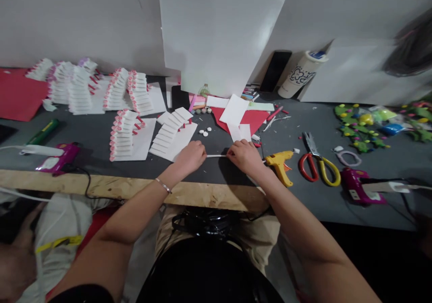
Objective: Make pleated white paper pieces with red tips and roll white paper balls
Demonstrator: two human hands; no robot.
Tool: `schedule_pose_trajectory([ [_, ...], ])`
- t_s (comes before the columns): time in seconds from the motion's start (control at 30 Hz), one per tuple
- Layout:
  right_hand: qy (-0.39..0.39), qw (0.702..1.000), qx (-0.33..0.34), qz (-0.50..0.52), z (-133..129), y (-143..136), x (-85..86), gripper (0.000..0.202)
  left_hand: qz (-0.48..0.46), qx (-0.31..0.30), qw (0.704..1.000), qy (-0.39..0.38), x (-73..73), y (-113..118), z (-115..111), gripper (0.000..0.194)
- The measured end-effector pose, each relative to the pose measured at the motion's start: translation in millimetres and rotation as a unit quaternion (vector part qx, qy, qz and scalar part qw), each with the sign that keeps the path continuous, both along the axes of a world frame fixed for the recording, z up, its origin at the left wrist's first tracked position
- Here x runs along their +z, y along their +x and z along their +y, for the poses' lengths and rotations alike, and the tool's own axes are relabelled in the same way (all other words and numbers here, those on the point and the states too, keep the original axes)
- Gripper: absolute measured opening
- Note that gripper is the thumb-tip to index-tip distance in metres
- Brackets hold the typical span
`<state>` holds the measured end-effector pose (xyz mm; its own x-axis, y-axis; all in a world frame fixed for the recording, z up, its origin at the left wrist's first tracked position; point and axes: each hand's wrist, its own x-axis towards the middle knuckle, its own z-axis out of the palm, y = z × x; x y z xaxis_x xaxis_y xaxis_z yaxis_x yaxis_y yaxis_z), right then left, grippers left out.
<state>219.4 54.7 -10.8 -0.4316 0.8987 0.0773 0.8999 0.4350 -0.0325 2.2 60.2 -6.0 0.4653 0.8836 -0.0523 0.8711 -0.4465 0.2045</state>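
Note:
A thin white strip is stretched level between my two hands over the front of the dark table. Its left end is pinched by my left hand, and my right hand grips the other end with closed fingers. Beside my left hand lies a white card bearing a fanned row of white strips and small red pieces. Small white discs are just beyond that hand. Past my right hand, white paper pieces lie on a red sheet.
Right of my hands lie a yellow glue gun, red-and-yellow-handled scissors and a magenta power adapter. Several finished-looking fan pieces stand at the left. A patterned tumbler is at the back. Another person's hand shows at lower left.

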Motion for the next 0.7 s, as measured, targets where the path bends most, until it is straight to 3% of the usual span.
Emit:
schedule_pose_trajectory([
  [0.2,-0.010,0.999,0.004,-0.043,6,-5,8.4,0.014,0.024,-0.009,0.999,-0.020,3.6,1,11,0.010],
  [0.53,0.030,0.995,0.075,-0.062,6,-7,2.0,0.015,-0.020,-0.047,0.998,-0.033,1.2,1,11,0.005],
  [0.7,0.075,0.992,0.099,0.001,2,-2,2.6,0.014,-0.146,-0.010,0.988,-0.040,5.1,2,2,0.010],
])
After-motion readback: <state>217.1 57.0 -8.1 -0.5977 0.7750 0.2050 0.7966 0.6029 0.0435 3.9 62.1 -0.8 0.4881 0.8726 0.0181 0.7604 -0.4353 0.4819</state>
